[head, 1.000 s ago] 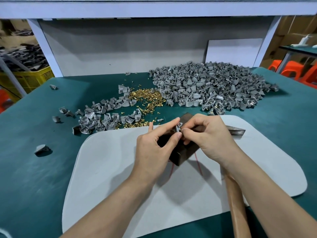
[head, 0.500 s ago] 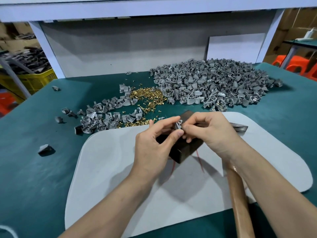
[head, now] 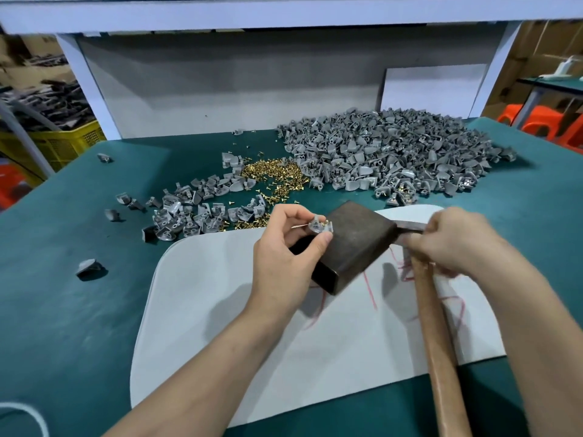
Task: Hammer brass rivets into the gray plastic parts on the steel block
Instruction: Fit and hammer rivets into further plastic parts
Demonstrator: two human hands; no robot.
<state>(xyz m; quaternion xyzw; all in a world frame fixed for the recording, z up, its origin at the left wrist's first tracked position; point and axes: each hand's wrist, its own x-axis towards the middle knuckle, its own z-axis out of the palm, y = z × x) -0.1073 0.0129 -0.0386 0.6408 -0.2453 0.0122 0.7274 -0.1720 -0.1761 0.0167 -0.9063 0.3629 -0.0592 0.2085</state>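
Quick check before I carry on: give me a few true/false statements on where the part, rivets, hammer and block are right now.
1. The left hand pinches a gray part. True.
2. The loose brass rivets are heaped on the white mat. False: they lie on the green table, beyond the mat.
3. The left hand holds the hammer. False: the right hand grips it near the head.
4. The steel block sits on the white mat. True.
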